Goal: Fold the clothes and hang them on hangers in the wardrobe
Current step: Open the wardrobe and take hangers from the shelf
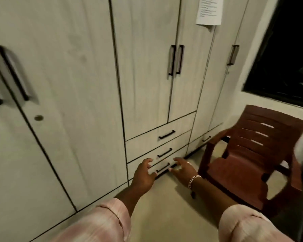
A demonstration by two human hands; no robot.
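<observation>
The wardrobe (87, 81) fills most of the view, pale wood-grain with all its doors shut and three drawers stacked low in its middle section. Both hands reach out in front of the bottom drawer (162, 167). The left hand (143, 174) hovers just left of that drawer's black handle, its fingers loosely curled and holding nothing. The right hand (183, 170), with a ring and a chain bracelet (193, 180) at the wrist, hangs just right of the handle, fingers spread and relaxed, also holding nothing. Pink checked sleeves (101, 222) cover both forearms. A printed sheet of paper (209, 10) hangs on an upper door of the wardrobe. To the right of the wardrobe stands a brown plastic chair (252, 154), beneath a dark window (285, 55)
</observation>
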